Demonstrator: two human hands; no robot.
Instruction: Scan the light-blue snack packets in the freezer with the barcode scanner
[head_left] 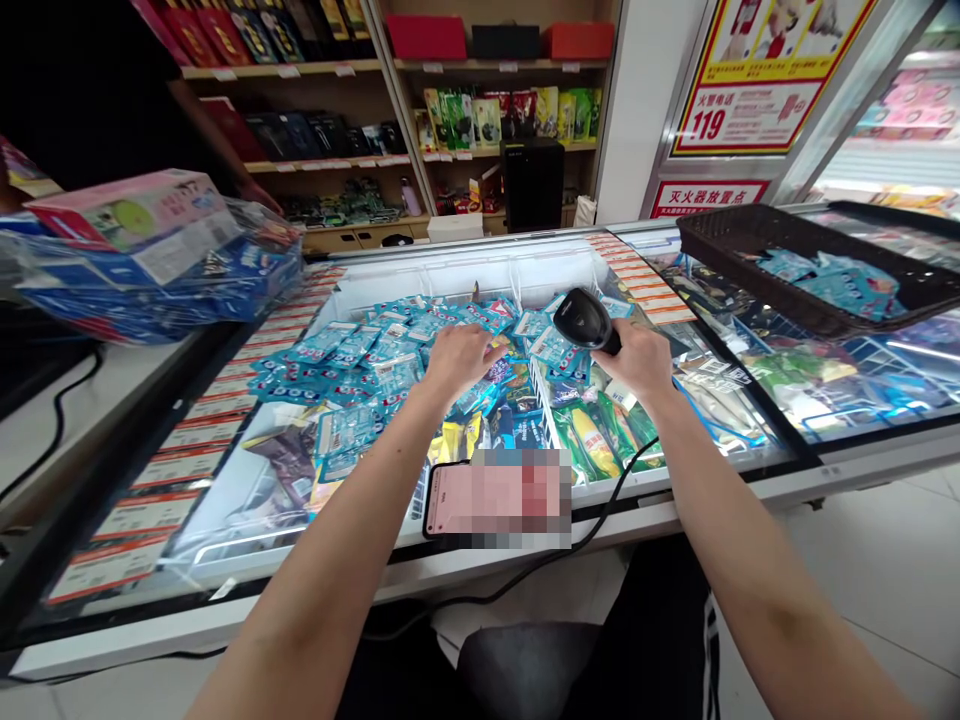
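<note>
My right hand grips the handle of a black barcode scanner, its head pointing left over the glass-topped freezer. A black cable trails from below that hand toward the front edge. Just above the many small blue packets, my left hand reaches forward with thumb and fingers apart; nothing shows in it. Its fingertips are partly hidden by the back of the hand, so contact with a packet is unclear. A phone with a pinkish screen lies at the front rim, partly blurred out.
Around me the freezer holds wrapped ice creams. On the right, a dark basket has more blue packets in it. A plastic-wrapped bundle of boxes sits at left, near a person in dark clothes. Shelves stand behind.
</note>
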